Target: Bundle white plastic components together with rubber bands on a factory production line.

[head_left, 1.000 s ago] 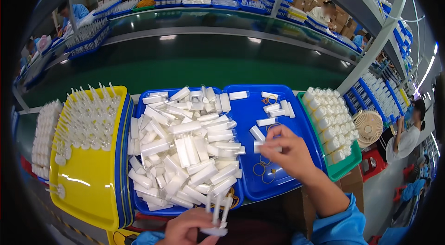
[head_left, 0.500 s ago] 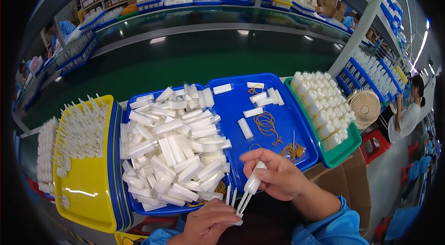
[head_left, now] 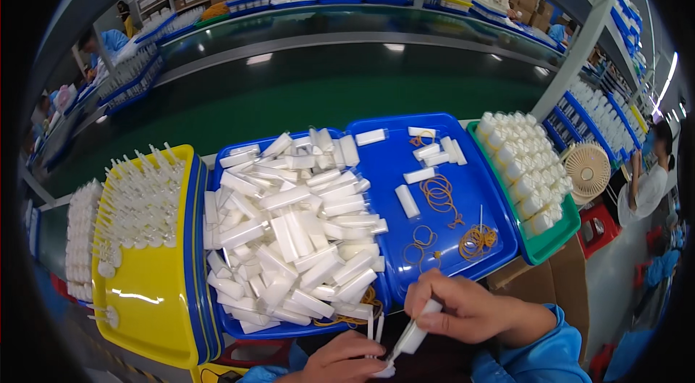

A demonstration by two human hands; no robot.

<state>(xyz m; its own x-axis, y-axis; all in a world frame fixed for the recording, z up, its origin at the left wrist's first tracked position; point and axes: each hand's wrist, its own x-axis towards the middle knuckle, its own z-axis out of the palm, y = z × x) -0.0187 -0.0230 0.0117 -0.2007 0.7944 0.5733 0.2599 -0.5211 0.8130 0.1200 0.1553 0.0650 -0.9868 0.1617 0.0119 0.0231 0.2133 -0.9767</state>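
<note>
At the lower edge my left hand (head_left: 340, 360) pinches the base of a small white pronged piece (head_left: 371, 326), whose thin rods stick up. My right hand (head_left: 467, 310) grips a white oblong block (head_left: 420, 329), tilted down toward the left hand. Its lower end meets the pronged piece; the exact join is too small to tell. Behind the hands a blue tray (head_left: 434, 126) carries a few white blocks (head_left: 407, 201) and orange rubber bands (head_left: 439, 193). To its left, a second blue tray (head_left: 230, 331) is heaped with clear-wrapped white blocks (head_left: 289, 234).
A yellow tray (head_left: 137, 296) at left bears rows of upright white pronged pieces (head_left: 145, 198). A green tray (head_left: 561, 238) at right holds banded white bundles (head_left: 517, 166), beside a beige fan (head_left: 586, 171). Beyond runs a green conveyor belt (head_left: 304, 86), with people seated across it.
Both hands have moved down and slightly right in view, with the block and pronged piece. My right forefinger, raised earlier, now curls over the block. The whole scene has shifted right.
</note>
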